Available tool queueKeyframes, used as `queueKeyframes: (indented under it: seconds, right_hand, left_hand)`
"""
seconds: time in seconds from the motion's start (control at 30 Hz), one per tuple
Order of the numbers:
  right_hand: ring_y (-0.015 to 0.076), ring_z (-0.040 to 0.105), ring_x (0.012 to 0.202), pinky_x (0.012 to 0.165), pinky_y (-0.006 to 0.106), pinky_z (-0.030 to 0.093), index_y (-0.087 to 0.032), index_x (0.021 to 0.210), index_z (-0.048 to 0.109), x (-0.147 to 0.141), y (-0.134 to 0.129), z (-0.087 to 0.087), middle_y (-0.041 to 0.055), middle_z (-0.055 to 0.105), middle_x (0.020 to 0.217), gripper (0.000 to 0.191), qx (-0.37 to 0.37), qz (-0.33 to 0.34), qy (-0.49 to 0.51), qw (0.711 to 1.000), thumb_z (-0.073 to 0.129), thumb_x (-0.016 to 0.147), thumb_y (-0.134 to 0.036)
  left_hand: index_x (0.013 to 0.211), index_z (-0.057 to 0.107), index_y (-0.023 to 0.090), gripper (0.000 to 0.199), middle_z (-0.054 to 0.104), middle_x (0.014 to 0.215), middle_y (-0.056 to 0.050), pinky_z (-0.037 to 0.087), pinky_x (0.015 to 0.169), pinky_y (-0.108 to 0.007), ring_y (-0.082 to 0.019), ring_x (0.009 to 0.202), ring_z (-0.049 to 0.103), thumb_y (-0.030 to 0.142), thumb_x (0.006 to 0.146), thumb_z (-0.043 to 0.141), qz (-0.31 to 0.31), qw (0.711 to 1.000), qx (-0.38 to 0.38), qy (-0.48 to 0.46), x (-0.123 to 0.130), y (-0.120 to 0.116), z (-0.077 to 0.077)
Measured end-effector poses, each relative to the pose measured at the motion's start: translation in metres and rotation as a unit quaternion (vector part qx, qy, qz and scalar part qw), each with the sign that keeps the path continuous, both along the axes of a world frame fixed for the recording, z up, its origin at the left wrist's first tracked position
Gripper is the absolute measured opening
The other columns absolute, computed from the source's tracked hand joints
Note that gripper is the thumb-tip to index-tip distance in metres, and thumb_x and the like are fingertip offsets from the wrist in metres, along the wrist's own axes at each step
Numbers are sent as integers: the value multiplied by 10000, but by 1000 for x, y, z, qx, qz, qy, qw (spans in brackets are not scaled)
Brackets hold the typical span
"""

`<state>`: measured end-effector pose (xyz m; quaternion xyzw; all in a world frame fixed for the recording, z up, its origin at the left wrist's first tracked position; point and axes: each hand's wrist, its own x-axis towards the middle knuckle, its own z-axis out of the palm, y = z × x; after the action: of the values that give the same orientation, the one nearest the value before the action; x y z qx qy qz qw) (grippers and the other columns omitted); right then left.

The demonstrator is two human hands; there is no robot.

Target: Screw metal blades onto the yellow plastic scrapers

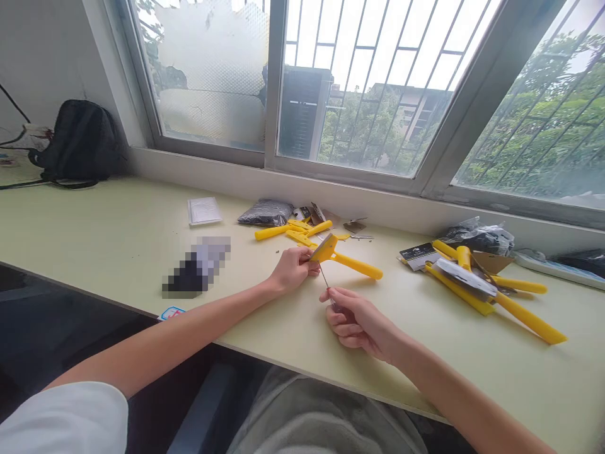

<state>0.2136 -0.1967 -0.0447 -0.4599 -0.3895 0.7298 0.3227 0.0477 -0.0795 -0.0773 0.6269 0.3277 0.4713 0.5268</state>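
Note:
Near the middle of the table, my left hand (293,270) is closed around the head end of a yellow scraper (352,262), whose handle points to the right. My right hand (355,320), just below it, grips a thin screwdriver (325,279). The screwdriver's shaft slants up to the scraper head beside my left fingers; its tip is too small to make out. Behind my left hand lie more yellow scraper parts (271,232) with small metal pieces.
Several yellow scrapers (529,317) and a black card (418,256) are heaped at the right. A grey plastic packet (266,212) and a white square packet (204,211) lie near the window. A black backpack (85,142) stands at the far left. The table's front edge (283,362) runs before me.

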Motion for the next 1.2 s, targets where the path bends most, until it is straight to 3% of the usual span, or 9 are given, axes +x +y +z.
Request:
queueKeyframes:
  seconds: [0.17, 0.23, 0.37, 0.43, 0.5, 0.7, 0.87, 1.07, 1.2]
  right_hand:
    - [70, 164, 434, 407, 199, 123, -264, 976, 459, 0, -5, -2, -104, 301, 587, 237, 135, -54, -199, 969, 499, 969, -498]
    - [103, 247, 443, 436, 226, 200, -265, 981, 458, 3, -2, -8, -95, 327, 561, 229, 228, -84, -303, 922, 455, 984, -494]
    - [174, 463, 580, 579, 284, 313, -245, 898, 455, 9, 12, -20, -18, 541, 653, 185, 380, -128, -495, 771, 403, 999, -391]
    - [195, 506, 621, 611, 296, 320, -241, 870, 446, 11, 19, -23, 11, 601, 709, 190, 403, -117, -541, 729, 378, 1001, -361]
    - [205, 525, 627, 614, 297, 322, -242, 881, 451, 14, 24, -24, 21, 627, 728, 197, 412, -101, -557, 714, 351, 1009, -354]
    - [221, 582, 657, 632, 303, 360, -252, 962, 524, 37, 24, -25, 32, 681, 771, 249, 446, -64, -554, 700, 329, 1024, -394]
    - [238, 605, 708, 668, 327, 378, -259, 1013, 556, 62, 28, -29, 50, 702, 826, 282, 459, -55, -559, 688, 341, 1028, -439]
    - [186, 521, 620, 626, 309, 374, -239, 914, 558, 74, 40, -28, 5, 632, 703, 291, 428, -119, -423, 790, 488, 969, -517]
    - [175, 563, 656, 651, 303, 393, -229, 848, 529, 73, 43, -27, 8, 656, 735, 259, 429, -156, -374, 807, 593, 914, -471]
  left_hand:
    - [837, 685, 126, 56, 710, 802, -44, 606, 753, -325, -193, 787, 716, 168, 817, 654, 30, 996, 74, 30, 3, -2, -3]
    - [871, 683, 134, 79, 710, 799, -49, 592, 713, -304, -188, 771, 707, 185, 841, 630, 49, 993, 102, 40, 4, -1, -5]
    - [841, 639, 151, 47, 696, 747, -44, 550, 613, -263, -163, 666, 679, 175, 850, 600, 95, 981, 144, 88, 4, 2, -5]
    - [793, 601, 163, 42, 680, 720, -32, 529, 576, -250, -149, 615, 662, 162, 835, 603, 117, 970, 173, 124, 2, 4, -2]
    - [758, 561, 174, 82, 660, 702, -14, 511, 537, -239, -139, 573, 650, 159, 809, 623, 115, 963, 198, 143, -2, 6, 1]
    - [767, 528, 186, 127, 614, 601, 26, 458, 402, -226, -146, 452, 632, 194, 775, 655, 13, 984, 136, 116, -8, 9, -2]
    - [732, 538, 182, 116, 595, 552, 33, 455, 406, -218, -136, 433, 624, 188, 791, 638, -17, 979, 161, 126, 3, 12, -9]
    - [722, 519, 164, 179, 621, 624, 5, 542, 491, -223, -158, 549, 706, 190, 825, 662, -6, 987, 151, 51, 30, 22, -7]
    - [759, 555, 134, 157, 645, 685, -24, 598, 553, -265, -179, 603, 734, 201, 847, 666, -4, 990, 136, 30, 35, 23, -5]
